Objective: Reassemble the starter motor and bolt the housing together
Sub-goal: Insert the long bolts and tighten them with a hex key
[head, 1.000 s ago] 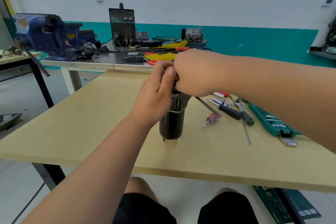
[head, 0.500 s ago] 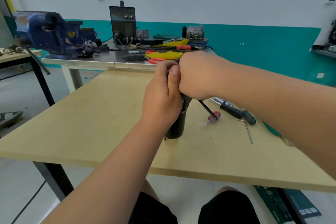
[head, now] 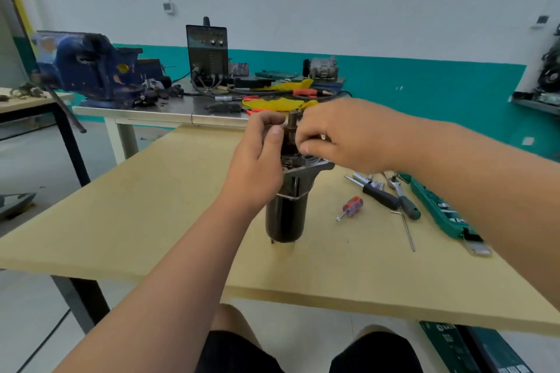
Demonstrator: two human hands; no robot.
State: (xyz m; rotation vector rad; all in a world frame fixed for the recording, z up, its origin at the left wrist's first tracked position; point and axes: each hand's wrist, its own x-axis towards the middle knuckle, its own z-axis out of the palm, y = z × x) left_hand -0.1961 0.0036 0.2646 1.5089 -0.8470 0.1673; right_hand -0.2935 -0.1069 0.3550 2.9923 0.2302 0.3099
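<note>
The starter motor (head: 285, 218) stands upright on the wooden table (head: 145, 221), a black cylinder with a grey metal flange (head: 315, 166) on top and a brown shaft (head: 292, 127) sticking up. My left hand (head: 257, 166) is against the left side of the upper part, fingers curled around the shaft area. My right hand (head: 342, 136) reaches in from the right, its fingertips pinching at the shaft just above the flange. What the fingers pinch is hidden.
To the right of the motor lie a small red screwdriver (head: 350, 207), a black-handled tool (head: 381, 195), a hex key (head: 406, 230) and a green socket rail (head: 439, 212). Behind stands a steel bench with a blue vise (head: 91, 70) and a black welder (head: 207, 51).
Both hands have opened up from a tight joint grip over the motor's top. The shaft and flange now show between them, and the long dark tool that stuck out below my right hand is gone from it.
</note>
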